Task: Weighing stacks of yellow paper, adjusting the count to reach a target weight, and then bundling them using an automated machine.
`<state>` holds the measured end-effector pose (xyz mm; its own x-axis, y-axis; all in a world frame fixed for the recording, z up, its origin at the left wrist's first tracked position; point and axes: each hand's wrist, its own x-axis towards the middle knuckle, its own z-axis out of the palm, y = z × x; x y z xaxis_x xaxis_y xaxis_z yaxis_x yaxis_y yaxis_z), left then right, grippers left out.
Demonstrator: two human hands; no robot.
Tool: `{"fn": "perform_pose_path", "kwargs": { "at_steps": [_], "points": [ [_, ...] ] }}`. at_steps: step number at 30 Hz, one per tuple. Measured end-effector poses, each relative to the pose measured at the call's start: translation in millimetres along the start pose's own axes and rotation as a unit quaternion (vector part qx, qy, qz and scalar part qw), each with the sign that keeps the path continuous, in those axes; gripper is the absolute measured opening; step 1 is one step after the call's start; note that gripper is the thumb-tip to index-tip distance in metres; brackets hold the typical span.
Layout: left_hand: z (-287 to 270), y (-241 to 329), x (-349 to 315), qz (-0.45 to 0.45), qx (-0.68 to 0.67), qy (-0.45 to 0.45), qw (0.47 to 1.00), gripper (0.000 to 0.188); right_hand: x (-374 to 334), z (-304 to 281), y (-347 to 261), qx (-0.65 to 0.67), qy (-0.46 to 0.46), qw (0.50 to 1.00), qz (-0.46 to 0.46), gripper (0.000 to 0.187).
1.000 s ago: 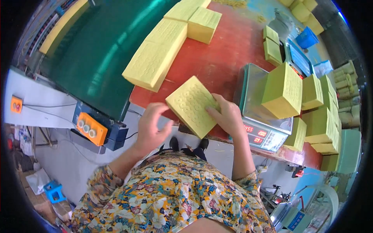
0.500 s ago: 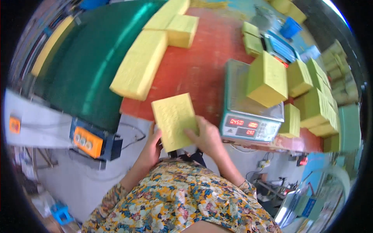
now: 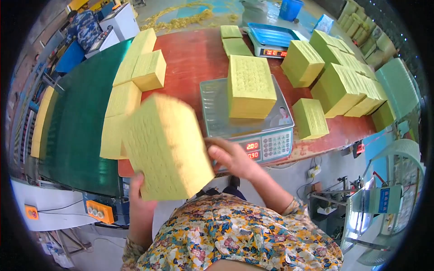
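A thick block of yellow paper sheets [image 3: 156, 149], rough on its face, is held tilted in front of my body. My left hand [image 3: 142, 196] grips its lower left edge, the thumb on the face and the other fingers mostly hidden. At the block's right edge, my right hand [image 3: 233, 158] has its fingers curled against the side. Just beyond that hand, a digital scale [image 3: 214, 106] with red lit figures carries another yellow paper block [image 3: 252, 86]. Left of the held block, several yellow blocks [image 3: 121, 99] line the seam between the table and a green conveyor belt.
The red table [image 3: 185, 58] also bears several yellow stacks [image 3: 339, 90] at right and a second scale [image 3: 271, 36] with a blue tray. The green belt [image 3: 81, 126] runs along the left, with an orange button box [image 3: 99, 211] at its near end. A person [image 3: 86, 29] is at far left.
The held block has been raised and turned, so its thick side now shows. My view has swung, bringing the scale nearer the middle. The block on the scale stays there.
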<state>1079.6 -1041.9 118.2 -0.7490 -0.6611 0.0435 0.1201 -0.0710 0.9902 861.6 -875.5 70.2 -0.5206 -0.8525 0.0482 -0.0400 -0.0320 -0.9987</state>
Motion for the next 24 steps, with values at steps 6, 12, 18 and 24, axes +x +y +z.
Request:
{"fn": "perform_pose_path", "kwargs": {
  "at_steps": [6,12,18,24],
  "points": [
    [113.9,33.6,140.7,0.101,0.022,-0.179,0.978,0.036,37.7,-126.3,-78.7,0.07,0.143,0.984,-0.078,0.05],
    [224.3,56.8,217.1,-0.111,0.077,-0.252,0.958,0.07,79.2,-221.7,-55.2,0.184,0.179,0.966,-0.032,0.034],
    [233.9,35.0,235.3,-0.122,0.092,-0.243,0.958,0.074,86.9,-234.5,-33.6,0.186,0.176,0.967,0.004,0.03],
    [233.5,34.3,232.4,-0.111,0.107,-0.238,0.959,0.074,89.3,-235.1,-33.1,0.192,0.194,0.962,-0.015,0.028]
  ]
}}
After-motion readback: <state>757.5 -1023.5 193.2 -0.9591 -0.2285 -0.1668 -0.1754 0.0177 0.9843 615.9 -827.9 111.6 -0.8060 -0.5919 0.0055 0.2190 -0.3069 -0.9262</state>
